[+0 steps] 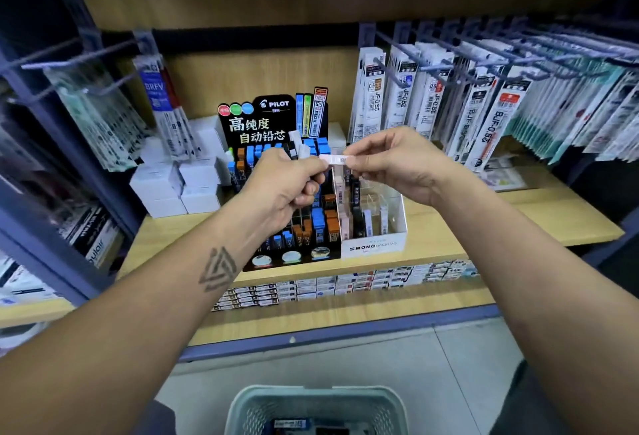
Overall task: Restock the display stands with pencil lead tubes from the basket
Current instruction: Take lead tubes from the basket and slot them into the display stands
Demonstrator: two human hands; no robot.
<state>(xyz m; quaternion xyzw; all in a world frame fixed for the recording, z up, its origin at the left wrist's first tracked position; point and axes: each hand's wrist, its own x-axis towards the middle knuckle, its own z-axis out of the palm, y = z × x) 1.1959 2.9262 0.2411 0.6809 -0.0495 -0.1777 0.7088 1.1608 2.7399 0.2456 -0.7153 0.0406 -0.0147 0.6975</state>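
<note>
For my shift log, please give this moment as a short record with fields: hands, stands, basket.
left hand: grips several tubes
right hand: pinches a pale tube with a barcode, held level
black Pilot stand: blue and orange tubes in its slots
white Mono stand: partly filled
basket: low in view, some packs inside

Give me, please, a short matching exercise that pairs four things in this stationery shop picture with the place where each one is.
Things:
1. white tube
2. black Pilot stand
3. white Mono stand
4. basket

Places:
A. on the shelf, right of the other stand
B. at the bottom of the view, below the shelf
C. pinched between the left hand and the right hand
D. on the shelf, beside stacked white boxes

Pairs: 1-C, 2-D, 3-A, 4-B
</note>
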